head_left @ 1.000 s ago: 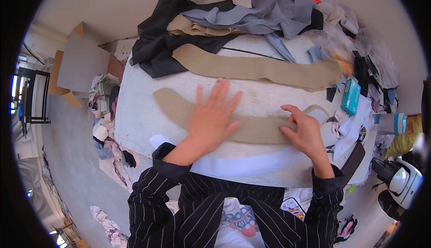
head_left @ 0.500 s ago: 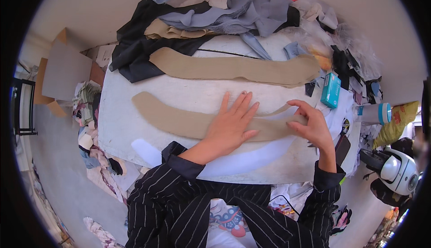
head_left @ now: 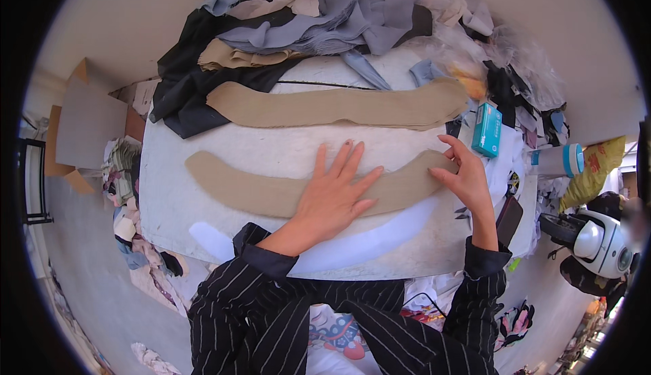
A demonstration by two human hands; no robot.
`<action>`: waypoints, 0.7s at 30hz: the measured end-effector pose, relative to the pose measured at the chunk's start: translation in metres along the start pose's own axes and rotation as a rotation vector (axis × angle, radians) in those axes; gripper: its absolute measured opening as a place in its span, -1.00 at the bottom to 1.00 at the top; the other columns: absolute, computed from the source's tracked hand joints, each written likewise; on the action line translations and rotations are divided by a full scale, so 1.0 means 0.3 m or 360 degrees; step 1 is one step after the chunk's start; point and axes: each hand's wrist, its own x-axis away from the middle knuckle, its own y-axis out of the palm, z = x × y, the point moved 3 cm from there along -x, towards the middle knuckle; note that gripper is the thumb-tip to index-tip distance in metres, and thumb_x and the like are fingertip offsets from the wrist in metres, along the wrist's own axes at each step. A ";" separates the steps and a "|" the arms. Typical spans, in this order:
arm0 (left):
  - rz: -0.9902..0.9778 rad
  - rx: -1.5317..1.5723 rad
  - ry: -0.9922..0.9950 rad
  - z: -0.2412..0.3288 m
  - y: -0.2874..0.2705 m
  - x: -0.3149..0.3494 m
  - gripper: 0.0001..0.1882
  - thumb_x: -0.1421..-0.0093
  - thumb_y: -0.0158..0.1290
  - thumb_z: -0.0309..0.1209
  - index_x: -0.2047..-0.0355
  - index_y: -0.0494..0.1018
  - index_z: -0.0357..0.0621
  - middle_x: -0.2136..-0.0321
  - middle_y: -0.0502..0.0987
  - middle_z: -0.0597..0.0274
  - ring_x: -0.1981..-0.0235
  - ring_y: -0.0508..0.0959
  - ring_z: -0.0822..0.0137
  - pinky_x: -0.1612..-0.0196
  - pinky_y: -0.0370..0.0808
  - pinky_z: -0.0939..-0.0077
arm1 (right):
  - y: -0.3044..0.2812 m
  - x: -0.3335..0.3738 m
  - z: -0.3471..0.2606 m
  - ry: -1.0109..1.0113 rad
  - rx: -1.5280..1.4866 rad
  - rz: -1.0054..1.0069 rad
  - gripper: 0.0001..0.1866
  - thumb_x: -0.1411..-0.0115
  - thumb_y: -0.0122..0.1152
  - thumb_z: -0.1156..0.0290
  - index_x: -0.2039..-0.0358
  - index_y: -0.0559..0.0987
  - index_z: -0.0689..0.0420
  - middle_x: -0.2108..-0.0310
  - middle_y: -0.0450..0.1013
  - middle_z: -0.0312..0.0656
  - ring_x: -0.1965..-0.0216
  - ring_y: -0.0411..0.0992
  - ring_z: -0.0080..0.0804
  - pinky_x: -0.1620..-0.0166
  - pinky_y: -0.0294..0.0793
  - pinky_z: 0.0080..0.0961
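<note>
A curved beige fabric piece (head_left: 254, 193), like a collar strip, lies on the white table (head_left: 169, 137) before me. My left hand (head_left: 329, 195) rests flat on its middle, fingers spread. At the strip's right end is my right hand (head_left: 469, 178), its thumb touching the cloth and its index finger near the upper edge, the two apart. Farther back lies a similar curved beige strip (head_left: 325, 107), apparently layered, partly over dark cloth (head_left: 183, 104). On the near side is a white curved piece (head_left: 380, 236), partly under my left forearm.
Grey-blue cut fabric (head_left: 319, 26) is heaped at the back. A teal box (head_left: 487, 129), a dark flat object (head_left: 508, 219) and a lidded container (head_left: 556, 161) are on the right. Cloth scraps (head_left: 132, 215) and a cardboard box (head_left: 95, 121) stand left of the table.
The right end of the near strip, lifted at its upper edge before, now lies flat. My right hand's fingers have moved up around that end. The whole view has shifted slightly.
</note>
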 end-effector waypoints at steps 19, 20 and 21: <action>0.0249 0.0424 -0.0048 -0.040 -0.069 0.068 -0.41 -0.31 -0.04 -0.12 -0.32 0.23 0.05 -0.39 0.02 -0.07 -0.43 -0.04 -0.06 -0.38 -0.21 -0.22 | 0.061 0.003 -0.059 -0.0123 -0.0617 0.0355 -0.89 -0.21 0.21 0.51 0.25 0.59 0.19 0.48 0.45 -0.43 0.48 0.31 -0.74 0.38 0.31 -0.76; 0.0321 0.0553 -0.0095 -0.059 -0.109 0.109 -0.41 -0.31 -0.04 -0.14 -0.33 0.22 0.04 -0.39 0.02 -0.06 -0.43 -0.05 -0.05 -0.38 -0.22 -0.20 | 0.067 0.044 -0.146 -0.0107 -0.0655 0.0380 -0.91 -0.20 0.21 0.52 0.26 0.59 0.19 0.49 0.45 -0.43 0.49 0.31 -0.75 0.39 0.31 -0.75; 0.0423 0.0546 -0.0178 -0.091 -0.172 0.159 -0.44 -0.32 -0.04 -0.17 -0.31 0.25 0.02 -0.37 0.08 -0.05 -0.42 -0.02 -0.04 -0.39 -0.18 -0.14 | 0.094 0.092 -0.232 -0.0158 -0.0682 0.0261 -0.93 -0.20 0.22 0.53 0.29 0.60 0.19 0.48 0.45 -0.43 0.49 0.32 -0.75 0.39 0.31 -0.76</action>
